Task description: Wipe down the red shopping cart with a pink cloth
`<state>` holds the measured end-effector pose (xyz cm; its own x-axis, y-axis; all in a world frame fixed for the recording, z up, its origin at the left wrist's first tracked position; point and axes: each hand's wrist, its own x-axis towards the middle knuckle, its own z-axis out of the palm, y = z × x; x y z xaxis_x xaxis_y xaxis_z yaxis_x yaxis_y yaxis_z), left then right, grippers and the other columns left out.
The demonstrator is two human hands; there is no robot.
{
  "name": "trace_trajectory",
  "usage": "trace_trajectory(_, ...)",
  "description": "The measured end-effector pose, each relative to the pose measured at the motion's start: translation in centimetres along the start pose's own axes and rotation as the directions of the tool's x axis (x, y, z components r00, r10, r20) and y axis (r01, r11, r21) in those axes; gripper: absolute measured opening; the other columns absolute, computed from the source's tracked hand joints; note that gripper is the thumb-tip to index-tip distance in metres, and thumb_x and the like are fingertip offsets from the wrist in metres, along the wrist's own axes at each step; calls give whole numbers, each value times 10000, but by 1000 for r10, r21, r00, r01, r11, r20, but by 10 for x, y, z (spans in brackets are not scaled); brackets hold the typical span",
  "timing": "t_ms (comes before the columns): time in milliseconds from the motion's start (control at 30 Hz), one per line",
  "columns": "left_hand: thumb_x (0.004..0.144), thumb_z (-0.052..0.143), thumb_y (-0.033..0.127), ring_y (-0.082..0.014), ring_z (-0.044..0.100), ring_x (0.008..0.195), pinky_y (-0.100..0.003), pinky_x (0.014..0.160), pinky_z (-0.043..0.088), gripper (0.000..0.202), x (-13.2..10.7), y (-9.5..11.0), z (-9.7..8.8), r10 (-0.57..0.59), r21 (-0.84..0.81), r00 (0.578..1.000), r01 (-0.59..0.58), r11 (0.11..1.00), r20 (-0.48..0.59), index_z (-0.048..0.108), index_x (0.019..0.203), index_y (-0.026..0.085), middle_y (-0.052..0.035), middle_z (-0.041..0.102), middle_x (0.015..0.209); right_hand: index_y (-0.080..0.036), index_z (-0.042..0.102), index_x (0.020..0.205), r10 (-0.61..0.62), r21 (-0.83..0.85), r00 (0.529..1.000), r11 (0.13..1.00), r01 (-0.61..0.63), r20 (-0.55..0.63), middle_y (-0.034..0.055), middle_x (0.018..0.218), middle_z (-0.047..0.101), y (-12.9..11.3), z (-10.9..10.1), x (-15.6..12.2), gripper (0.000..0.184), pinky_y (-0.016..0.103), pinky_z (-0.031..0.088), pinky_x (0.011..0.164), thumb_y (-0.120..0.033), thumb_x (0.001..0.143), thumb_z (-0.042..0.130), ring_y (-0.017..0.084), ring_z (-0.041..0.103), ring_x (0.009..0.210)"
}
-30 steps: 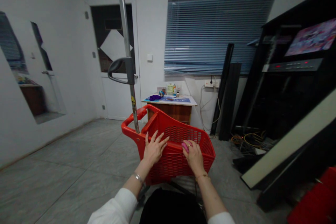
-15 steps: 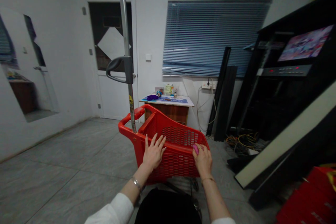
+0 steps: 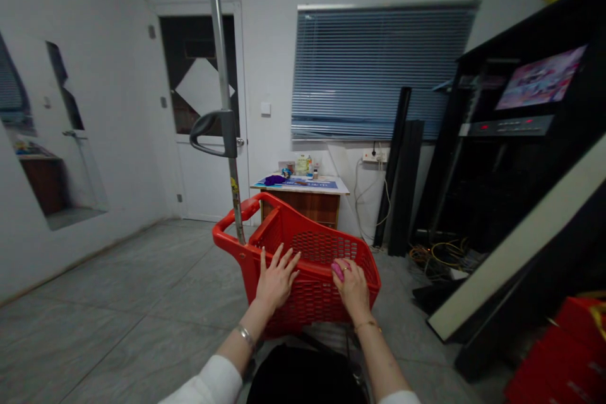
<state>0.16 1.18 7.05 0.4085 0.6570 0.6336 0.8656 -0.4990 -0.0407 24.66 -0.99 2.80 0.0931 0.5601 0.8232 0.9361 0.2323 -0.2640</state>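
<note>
A red plastic shopping cart [image 3: 312,267] stands in front of me, its handle end to the left and its basket of slotted mesh. My left hand [image 3: 276,283] lies on the near rim and side wall with its fingers spread, holding nothing. Farther right along the same rim, my right hand [image 3: 354,290] curls its fingers round a small pink wad [image 3: 338,270], pressed against the rim. Whether the wad is cloth or sponge I cannot tell. The basket's floor is mostly hidden by the near wall.
A metal pole with a grey grip [image 3: 230,132] rises at the cart's handle end. Behind it a small table [image 3: 334,185] holds a purple cloth and bottles. To the right are a black rack [image 3: 473,183], loose cables [image 3: 440,255], a leaning pale board [image 3: 516,246] and red boxes [image 3: 553,353].
My right hand has slid left along the cart's rim with the pink wad, closer to my left hand. The left hand stays at nearly the same place. The view has tilted slightly.
</note>
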Motion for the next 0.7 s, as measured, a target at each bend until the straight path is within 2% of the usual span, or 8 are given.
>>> trace_trajectory(133, 1006, 425, 397, -268, 312, 1471, -665, 1203, -35, 454, 0, 0, 1, -4, -14, 1000, 3, 1000, -11, 430, 1460, 417, 20, 540, 1472, -172, 688, 1139, 100, -81, 995, 991, -102, -24, 128, 1111, 668, 55, -16, -13, 369, 375, 468, 895, -376, 953, 443, 226, 581, 997)
trace_trajectory(233, 1000, 439, 393, -270, 318, 1468, -665, 1204, -20, 458, 0, 0, 2, 1, -11, 1000, -1, 1000, -20, 429, 1456, 434, 24, 547, 1467, -158, 693, 1120, 164, -141, 984, 975, -173, -76, 140, 1089, 664, 64, -16, -19, 393, 382, 471, 869, -388, 953, 422, 236, 575, 965)
trace_trajectory(300, 999, 445, 392, -270, 323, 1466, -667, 1204, -9, 456, 0, 0, 2, 2, -12, 1000, -2, 1000, -18, 432, 1451, 442, 28, 551, 1463, -142, 700, 1095, 174, -162, 976, 967, -195, -134, 151, 1074, 660, 50, -10, -18, 392, 391, 470, 880, -372, 957, 414, 244, 566, 976)
trace_trajectory(367, 1000, 444, 393, -269, 325, 1465, -667, 1204, -3, 448, 0, -1, 2, 2, -15, 1000, -2, 1000, -14, 440, 1445, 445, 30, 553, 1461, -145, 698, 1092, 146, -146, 976, 975, -170, -160, 145, 1073, 657, 25, -1, -13, 362, 385, 471, 892, -344, 954, 429, 238, 561, 987)
trace_trajectory(500, 1005, 433, 405, -267, 317, 1467, -669, 1202, 2, 437, 0, -1, 2, -4, -21, 1000, 4, 1000, -5, 447, 1440, 441, 32, 546, 1468, -184, 657, 1194, 24, -23, 997, 999, -26, -71, 116, 1151, 647, -38, 17, 2, 325, 350, 476, 927, -277, 951, 460, 209, 560, 1038)
trace_trajectory(567, 1000, 440, 431, -264, 317, 1468, -666, 1205, 11, 442, 0, -2, 2, -5, -23, 1000, 5, 1000, -3, 441, 1443, 443, 36, 545, 1469, -193, 643, 1219, -4, 20, 1000, 1000, 4, -30, 118, 1183, 639, -62, 22, 7, 327, 349, 478, 945, -269, 959, 459, 206, 559, 1063)
trace_trajectory(633, 988, 458, 470, -261, 323, 1465, -656, 1211, 26, 456, -1, -2, 3, -5, -25, 1000, 5, 1000, -6, 436, 1443, 448, 38, 548, 1466, -200, 647, 1207, -8, 38, 1000, 999, 8, -3, 119, 1186, 636, -73, 24, 9, 317, 355, 484, 949, -282, 963, 463, 210, 562, 1072)
trace_trajectory(700, 978, 469, 498, -260, 327, 1463, -651, 1213, 34, 472, -1, -2, 3, -7, -28, 1000, 6, 1000, -7, 431, 1446, 450, 35, 551, 1464, -210, 654, 1192, -14, 44, 1000, 999, 13, 21, 114, 1196, 630, -67, 22, 8, 308, 361, 489, 952, -299, 960, 471, 214, 567, 1082)
